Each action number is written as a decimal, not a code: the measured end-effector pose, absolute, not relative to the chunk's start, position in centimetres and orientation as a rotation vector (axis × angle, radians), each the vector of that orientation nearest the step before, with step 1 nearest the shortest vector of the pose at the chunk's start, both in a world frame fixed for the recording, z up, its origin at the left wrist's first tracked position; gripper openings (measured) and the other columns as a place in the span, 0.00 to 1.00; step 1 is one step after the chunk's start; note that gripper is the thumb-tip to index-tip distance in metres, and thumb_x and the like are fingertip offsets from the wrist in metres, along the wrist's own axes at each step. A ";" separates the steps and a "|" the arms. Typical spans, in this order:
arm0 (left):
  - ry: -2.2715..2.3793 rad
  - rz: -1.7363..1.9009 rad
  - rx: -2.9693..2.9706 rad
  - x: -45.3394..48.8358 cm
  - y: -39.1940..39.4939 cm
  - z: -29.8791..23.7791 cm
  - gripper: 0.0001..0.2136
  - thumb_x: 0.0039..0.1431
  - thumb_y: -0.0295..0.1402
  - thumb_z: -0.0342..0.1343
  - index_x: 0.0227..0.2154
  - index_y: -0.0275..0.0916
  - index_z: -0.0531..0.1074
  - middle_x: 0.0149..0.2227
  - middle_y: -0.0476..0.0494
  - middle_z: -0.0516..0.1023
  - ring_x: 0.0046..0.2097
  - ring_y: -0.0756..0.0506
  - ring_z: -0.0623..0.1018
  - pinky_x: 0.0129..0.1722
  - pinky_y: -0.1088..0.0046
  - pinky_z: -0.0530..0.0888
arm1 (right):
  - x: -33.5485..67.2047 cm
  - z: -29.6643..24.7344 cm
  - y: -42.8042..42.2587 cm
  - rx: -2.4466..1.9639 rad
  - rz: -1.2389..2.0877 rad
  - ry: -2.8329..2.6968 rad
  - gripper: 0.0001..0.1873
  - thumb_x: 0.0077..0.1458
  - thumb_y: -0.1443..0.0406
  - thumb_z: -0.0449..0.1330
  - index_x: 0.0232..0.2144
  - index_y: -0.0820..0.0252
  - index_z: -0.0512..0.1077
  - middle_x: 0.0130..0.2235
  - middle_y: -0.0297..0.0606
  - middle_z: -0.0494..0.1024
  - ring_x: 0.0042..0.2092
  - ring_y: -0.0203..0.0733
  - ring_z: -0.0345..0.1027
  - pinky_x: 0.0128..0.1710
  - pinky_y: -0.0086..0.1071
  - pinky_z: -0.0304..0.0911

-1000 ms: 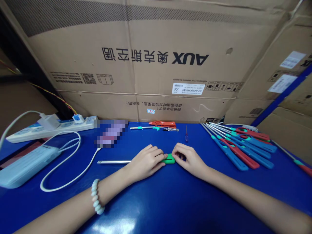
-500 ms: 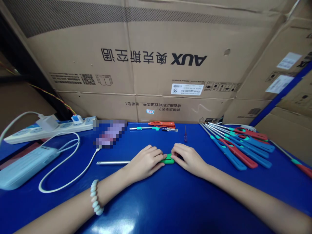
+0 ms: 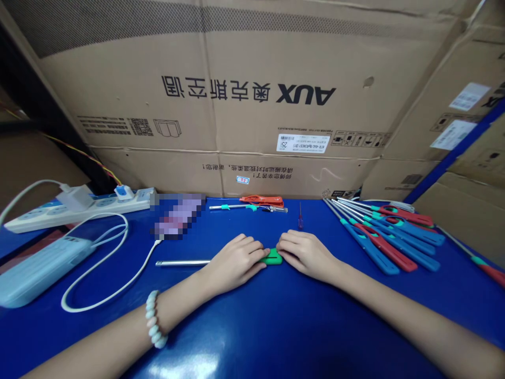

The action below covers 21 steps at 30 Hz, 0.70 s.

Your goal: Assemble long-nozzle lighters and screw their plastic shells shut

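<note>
Fingers (image 3: 252,248) of my left hand (image 3: 236,261) and right hand (image 3: 306,255) pinch the green piece (image 3: 272,258) from 9 and 3 o'clock, mid-table. Grip and position unchanged from half a second ago. Its steel rod (image 3: 182,262) points to 9.

On my feed, two bare forearms come in from the lower edge, uncovered along the whole stretch I can see. The left hand (image 3: 236,260) and the right hand (image 3: 305,252) are bare as well, with the fingers too small on screen for me to read any finer detail. The one worn item is a bracelet (image 3: 153,326), well back from the grip on the left wrist. It is a single strand of rounded, glossy beads — pale mint to white — sitting close around the wrist. Behind the right-side grip, wrist and forearm are plain and bare.
</note>
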<state>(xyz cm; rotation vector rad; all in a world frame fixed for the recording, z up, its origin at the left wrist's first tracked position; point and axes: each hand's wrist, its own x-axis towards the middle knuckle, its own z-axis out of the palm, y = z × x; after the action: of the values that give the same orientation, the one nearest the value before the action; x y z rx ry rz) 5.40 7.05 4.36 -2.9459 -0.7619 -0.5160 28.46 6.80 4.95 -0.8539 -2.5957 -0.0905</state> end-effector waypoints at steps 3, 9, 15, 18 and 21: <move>-0.752 -0.516 -2.941 5.5 7.1 4.4 0.12 0.67 0.35 0.46 0.46 0.37 0.69 0.39 0.43 0.74 0.39 0.45 0.71 0.40 0.68 0.64 | 28.3 4.9 6.9 -0.855 -0.272 -2.636 0.14 0.64 0.65 0.47 0.32 0.61 0.70 0.32 0.39 0.72 0.33 0.39 0.64 0.39 0.32 0.60; -0.741 -0.508 -2.943 5.5 7.1 4.5 0.13 0.67 0.36 0.44 0.46 0.36 0.70 0.39 0.43 0.74 0.39 0.45 0.71 0.39 0.69 0.65 | 28.2 5.4 6.8 -0.922 -0.182 -2.633 0.14 0.65 0.63 0.47 0.34 0.61 0.69 0.34 0.39 0.72 0.35 0.40 0.65 0.38 0.32 0.61; -0.757 -0.504 -2.942 5.5 7.0 4.5 0.13 0.67 0.36 0.44 0.46 0.37 0.70 0.38 0.43 0.74 0.39 0.45 0.72 0.40 0.68 0.65 | 28.3 5.5 6.7 -0.875 -0.153 -2.676 0.13 0.64 0.67 0.46 0.34 0.61 0.69 0.33 0.39 0.72 0.35 0.40 0.64 0.39 0.32 0.61; -0.749 -0.512 -2.943 5.5 7.0 4.6 0.14 0.68 0.36 0.43 0.46 0.36 0.70 0.38 0.42 0.74 0.39 0.45 0.71 0.39 0.68 0.65 | 28.2 5.1 6.8 -0.875 -0.312 -2.706 0.12 0.63 0.68 0.46 0.33 0.61 0.69 0.33 0.40 0.71 0.35 0.41 0.64 0.41 0.35 0.60; -0.754 -0.498 -2.944 5.5 7.0 4.6 0.13 0.67 0.35 0.44 0.46 0.36 0.70 0.38 0.43 0.74 0.39 0.45 0.71 0.39 0.68 0.65 | 28.1 4.9 6.9 -0.880 -0.443 -2.752 0.09 0.62 0.68 0.48 0.34 0.61 0.68 0.35 0.41 0.71 0.36 0.43 0.63 0.39 0.35 0.59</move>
<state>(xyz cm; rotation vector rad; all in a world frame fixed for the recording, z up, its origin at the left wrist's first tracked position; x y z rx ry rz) 5.50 7.01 4.60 -2.9444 -0.7539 -0.4976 28.10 6.88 4.86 -0.8797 -2.7520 -0.4428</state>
